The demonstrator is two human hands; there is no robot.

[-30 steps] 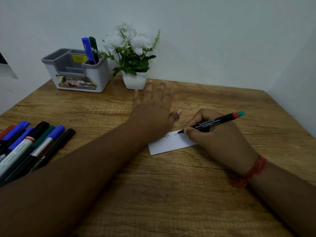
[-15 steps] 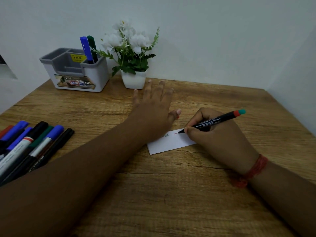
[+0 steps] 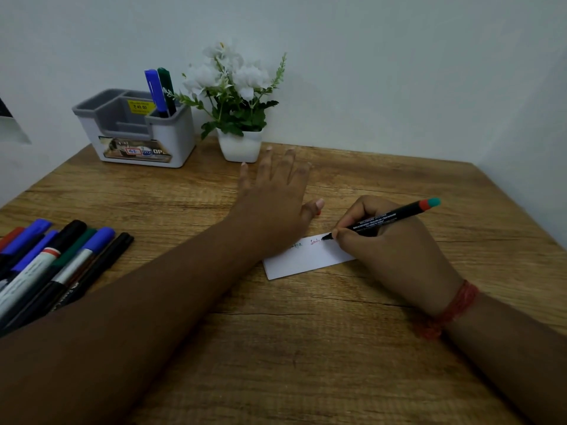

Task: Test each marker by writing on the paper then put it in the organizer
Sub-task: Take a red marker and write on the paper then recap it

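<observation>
– so which step was in hand?
– testing: right hand point(image 3: 395, 256) fingers pinched the marker point(image 3: 389, 216), tip on the paper point(image 3: 306, 257); left hand point(image 3: 276, 207) lay flat, pinning it.
– next?
– probably capping, then carrying it to the organizer point(image 3: 135, 130) at the table's back.

Worktop point(image 3: 306, 348): brown wood grain, filling the near and middle of the view.
Potted plant point(image 3: 236, 96): white flowers and green leaves in a small white square pot, standing at the far edge against the wall.
Wall point(image 3: 399, 72): plain and pale, behind the worktop and along its right side.
</observation>
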